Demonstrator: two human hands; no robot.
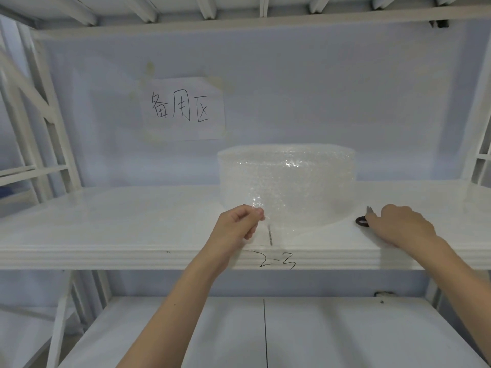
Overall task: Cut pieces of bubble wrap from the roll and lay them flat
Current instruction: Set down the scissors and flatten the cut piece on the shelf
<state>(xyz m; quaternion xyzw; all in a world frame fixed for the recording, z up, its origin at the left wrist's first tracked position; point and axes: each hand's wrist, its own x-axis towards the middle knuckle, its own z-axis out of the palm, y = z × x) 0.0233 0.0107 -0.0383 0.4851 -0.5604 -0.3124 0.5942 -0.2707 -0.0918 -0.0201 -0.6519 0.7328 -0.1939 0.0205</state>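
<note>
Bubble wrap roll (288, 181) stands on the shelf (106, 224), just above the scrawled "2-3" (277, 262). Left hand (236, 224) pinches its loose end. Right hand (401, 225), beside the roll, curls over black-handled scissors (363, 220). Sign (183, 108) behind reads 备用区.

Soft, even bluish light, glare on the bubble wrap roll (288, 181), wide-angle bowing at the edges

Left hand (237, 223) reaches forward, fingers (256, 214) pinched together; right hand (401, 226) lies palm-down, fingers curled.
</note>
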